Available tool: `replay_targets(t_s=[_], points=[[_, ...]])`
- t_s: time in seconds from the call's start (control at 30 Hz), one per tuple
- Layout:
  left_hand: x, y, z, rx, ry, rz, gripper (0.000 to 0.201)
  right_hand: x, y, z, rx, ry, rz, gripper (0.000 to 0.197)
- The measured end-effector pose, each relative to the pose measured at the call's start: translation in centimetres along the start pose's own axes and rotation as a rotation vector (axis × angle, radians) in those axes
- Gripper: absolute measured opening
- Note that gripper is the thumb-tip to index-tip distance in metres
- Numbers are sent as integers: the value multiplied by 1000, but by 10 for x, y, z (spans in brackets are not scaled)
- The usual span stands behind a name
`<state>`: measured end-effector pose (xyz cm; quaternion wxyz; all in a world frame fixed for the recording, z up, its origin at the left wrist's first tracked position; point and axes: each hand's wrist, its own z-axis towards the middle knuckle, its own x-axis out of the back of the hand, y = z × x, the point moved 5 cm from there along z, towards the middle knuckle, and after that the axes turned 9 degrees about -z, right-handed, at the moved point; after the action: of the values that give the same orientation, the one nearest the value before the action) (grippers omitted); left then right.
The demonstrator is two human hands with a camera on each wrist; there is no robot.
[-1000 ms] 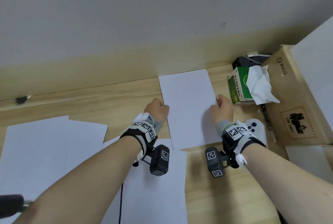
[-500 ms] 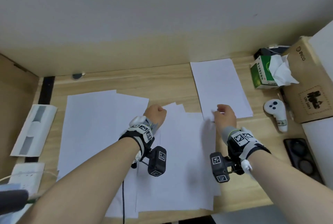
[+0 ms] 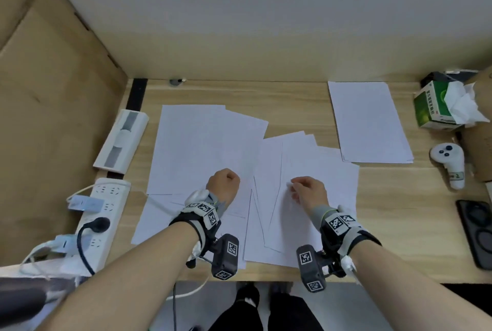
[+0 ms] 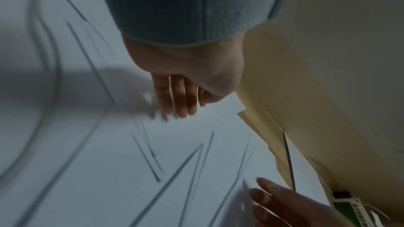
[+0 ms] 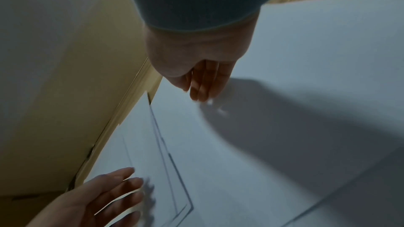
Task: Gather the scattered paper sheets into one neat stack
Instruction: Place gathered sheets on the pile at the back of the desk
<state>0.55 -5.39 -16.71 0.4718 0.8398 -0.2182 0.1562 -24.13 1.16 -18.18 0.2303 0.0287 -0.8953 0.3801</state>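
A neat stack of white paper lies at the back right of the wooden desk. Loose sheets overlap on the left, and a fanned group of sheets lies in the middle. My left hand is over the left sheets; in the left wrist view its fingers point down with their tips on the paper. My right hand is on the fanned group, and its fingertips touch the top sheet. Neither hand holds a sheet.
A power strip and a white device lie along the left edge by a cardboard wall. At the right stand a green tissue box, a white controller and a black case.
Both hands have left the sides of the neat stack at the back right and come nearer and leftward onto the loose sheets. The head view has pulled back.
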Motion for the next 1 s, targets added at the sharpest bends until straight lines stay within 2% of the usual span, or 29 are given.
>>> replay_targets(t_s=[0.07,0.23,0.43,0.5,0.6,0.73,0.87,1.0], points=[[25,-13,-6,-32,79,-30,20,-26,-10,-4,17,-49,-9,10],[86,-37,-10,-148,315,-73,33,-80,-44,-7,63,-125,-21,13],[137,-61,4,-82,512,-12,41,-127,-72,3,99,-175,-78,11],[150,-70,16,-21,523,2,44,-148,-84,12,123,-192,-125,19],[153,-82,25,77,462,29,46,-164,-102,11,176,-176,-397,47],[153,-83,31,79,404,12,46,-176,-116,11,189,-149,-572,32],[154,-73,30,84,394,19,44,-169,-109,16,217,-139,-493,40],[150,-49,28,33,427,-88,44,-136,-105,14,216,-155,-284,40]])
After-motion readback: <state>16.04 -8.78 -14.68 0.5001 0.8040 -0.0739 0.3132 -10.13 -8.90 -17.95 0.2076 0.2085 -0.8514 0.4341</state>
